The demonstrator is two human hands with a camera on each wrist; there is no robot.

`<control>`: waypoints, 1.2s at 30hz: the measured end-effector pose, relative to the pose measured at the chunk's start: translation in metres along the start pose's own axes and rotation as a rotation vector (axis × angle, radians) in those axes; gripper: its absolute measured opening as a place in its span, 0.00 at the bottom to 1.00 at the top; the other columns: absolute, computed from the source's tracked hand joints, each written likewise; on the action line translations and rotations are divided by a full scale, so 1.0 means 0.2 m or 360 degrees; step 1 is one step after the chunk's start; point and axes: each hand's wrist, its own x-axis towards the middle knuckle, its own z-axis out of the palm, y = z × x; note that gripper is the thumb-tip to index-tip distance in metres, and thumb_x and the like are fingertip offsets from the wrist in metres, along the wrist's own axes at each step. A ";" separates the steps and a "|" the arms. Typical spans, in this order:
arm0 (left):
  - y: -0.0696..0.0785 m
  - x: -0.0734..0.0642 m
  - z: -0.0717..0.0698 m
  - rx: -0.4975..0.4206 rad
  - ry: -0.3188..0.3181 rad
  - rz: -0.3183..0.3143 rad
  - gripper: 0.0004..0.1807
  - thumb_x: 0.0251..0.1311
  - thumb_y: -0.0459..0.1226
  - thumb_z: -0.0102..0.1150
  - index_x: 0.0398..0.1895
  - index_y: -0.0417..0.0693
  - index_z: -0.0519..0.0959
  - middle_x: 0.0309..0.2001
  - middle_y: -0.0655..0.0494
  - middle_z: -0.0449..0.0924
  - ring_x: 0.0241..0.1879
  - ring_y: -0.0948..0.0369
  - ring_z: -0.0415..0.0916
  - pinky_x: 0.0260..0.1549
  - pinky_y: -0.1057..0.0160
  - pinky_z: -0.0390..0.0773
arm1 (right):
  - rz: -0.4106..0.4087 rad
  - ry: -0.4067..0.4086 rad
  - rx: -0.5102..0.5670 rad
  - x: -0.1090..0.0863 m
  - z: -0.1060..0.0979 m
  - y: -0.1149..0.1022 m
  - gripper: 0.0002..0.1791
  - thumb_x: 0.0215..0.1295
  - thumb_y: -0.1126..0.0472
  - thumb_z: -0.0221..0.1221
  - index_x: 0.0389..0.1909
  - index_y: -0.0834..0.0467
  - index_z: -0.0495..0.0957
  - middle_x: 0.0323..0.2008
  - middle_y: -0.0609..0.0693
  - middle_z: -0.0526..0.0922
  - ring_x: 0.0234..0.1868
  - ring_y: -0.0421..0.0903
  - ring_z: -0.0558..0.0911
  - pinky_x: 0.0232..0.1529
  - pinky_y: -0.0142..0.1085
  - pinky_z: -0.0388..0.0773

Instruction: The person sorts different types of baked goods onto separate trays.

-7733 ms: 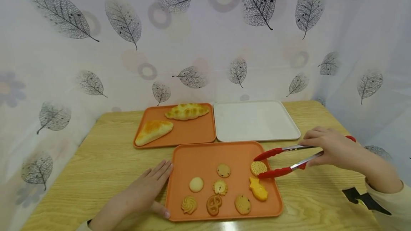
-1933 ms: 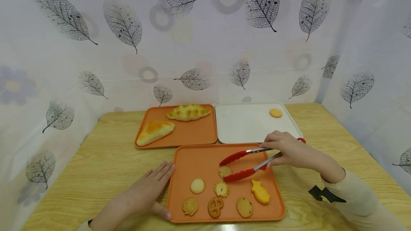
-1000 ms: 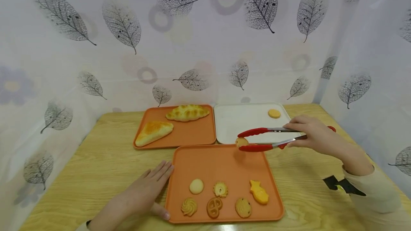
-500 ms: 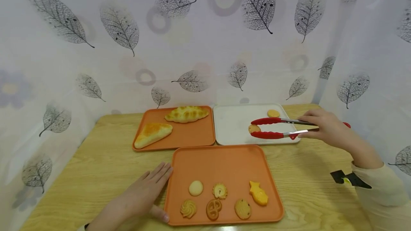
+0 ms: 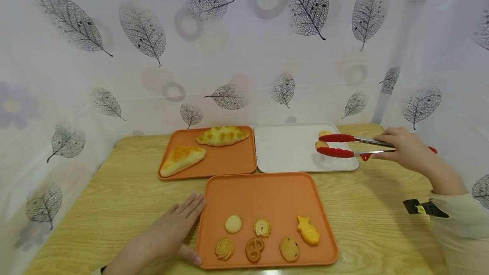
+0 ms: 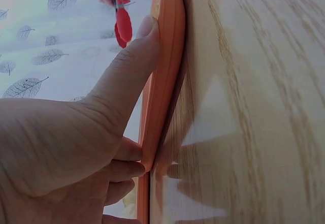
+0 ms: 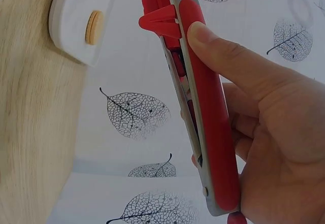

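Observation:
My right hand (image 5: 410, 150) grips a pair of red-tipped metal tongs (image 5: 336, 152) over the right part of the white tray (image 5: 282, 152). Between the tong tips is a small round cookie (image 5: 321, 144). Just behind it a round sandwich biscuit (image 5: 324, 133) lies on that tray, partly hidden by the tongs; the right wrist view shows this biscuit (image 7: 94, 27) near the tray's corner. My left hand (image 5: 168, 230) rests with straight fingers against the left edge of the near orange tray (image 5: 259, 190). Its thumb (image 6: 124, 74) touches the rim in the left wrist view.
On the near tray lie a pretzel cookie (image 5: 254, 249), a yellow fish-shaped piece (image 5: 307, 231) and several other cookies. The far orange tray (image 5: 214, 162) bears a triangular pastry (image 5: 182, 160) and a long braided bread (image 5: 222, 136). A leaf-patterned cloth (image 5: 237, 54) hangs behind the table.
Earlier the sandwich biscuit went from the near tray to the white one. The tongs then lifted the small cookie from the near tray and carried it right and back. The left hand stays put.

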 end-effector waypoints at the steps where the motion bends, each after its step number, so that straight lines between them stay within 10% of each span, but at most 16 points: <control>1: 0.00 0.00 0.00 0.0000 0.0002 0.0001 0.71 0.35 0.74 0.58 0.76 0.38 0.49 0.78 0.41 0.44 0.77 0.43 0.40 0.67 0.32 0.55 | 0.0015 -0.0006 -0.0003 0.00 0.00 0.01 0.27 0.43 0.57 0.75 0.44 0.68 0.83 0.35 0.55 0.81 0.36 0.53 0.77 0.32 0.46 0.74; 36: 0.01 0.00 0.01 -0.0006 -0.0008 -0.0010 0.71 0.35 0.75 0.57 0.77 0.38 0.47 0.78 0.42 0.43 0.78 0.44 0.40 0.67 0.33 0.56 | 0.0292 -0.0405 -0.0017 -0.05 0.02 0.13 0.33 0.52 0.44 0.69 0.47 0.69 0.81 0.39 0.61 0.80 0.39 0.58 0.76 0.28 0.47 0.74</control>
